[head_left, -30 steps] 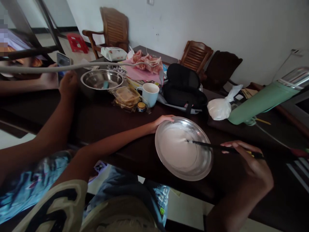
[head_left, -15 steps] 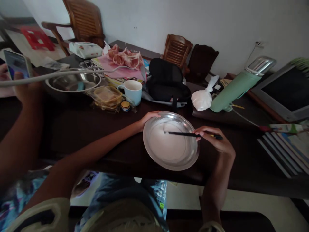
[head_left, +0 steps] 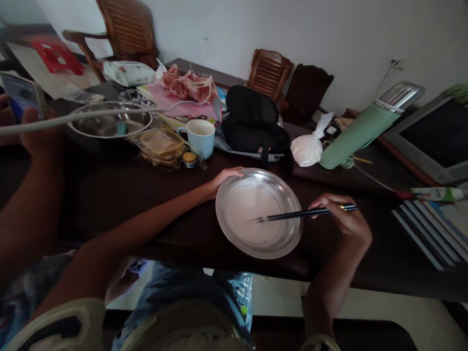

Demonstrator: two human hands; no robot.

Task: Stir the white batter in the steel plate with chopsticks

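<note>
A round metal bowl (head_left: 224, 229) stands on the dark table, with a pale, milky mixture (head_left: 246, 209) inside. My left hand (head_left: 224, 179) grips its upper left rim, thumb on top and the other fingers largely hidden beneath. From the right, my right hand (head_left: 338, 209) holds black chopsticks (head_left: 300, 213) with a gold band near the upper end. They slant over the bowl, their tips at the mixture near its middle; whether the tips touch the surface is hard to tell.
Behind the bowl are a light blue mug (head_left: 201, 139), a small jar (head_left: 189, 159), a black case (head_left: 252, 131), a tied white bag (head_left: 307, 148) and a green thermos (head_left: 360, 134). Books (head_left: 426, 229) lie right. Another person's hand (head_left: 34, 124) holds a phone (head_left: 22, 97) at left.
My right hand has moved right and slightly down, drawing the chopsticks with it. Their tips have shifted lower in the bowl. My left hand stays on the rim.
</note>
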